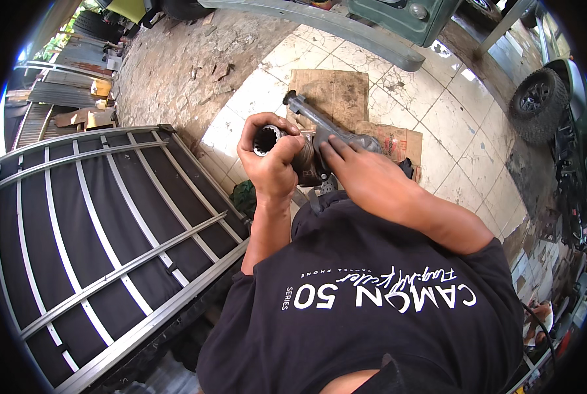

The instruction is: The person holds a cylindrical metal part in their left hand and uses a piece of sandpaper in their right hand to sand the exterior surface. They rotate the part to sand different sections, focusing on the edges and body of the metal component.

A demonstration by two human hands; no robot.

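My left hand is closed around a metal sleeve, whose open end shows a ring of inner splines or teeth. Its thumb presses along the sleeve's near side. My right hand lies over a dark metal body beside the sleeve, fingers bent across it and thumb hidden. Just beyond the fingers, a grey metal shaft slants from a dark round end at upper left to a bulkier end at lower right. How the parts join is hidden by my hands.
Flattened cardboard lies on cracked floor tiles ahead. At left stands a dark panel with metal bars. A green vehicle with a grey bumper is at the top; a wheel is at right.
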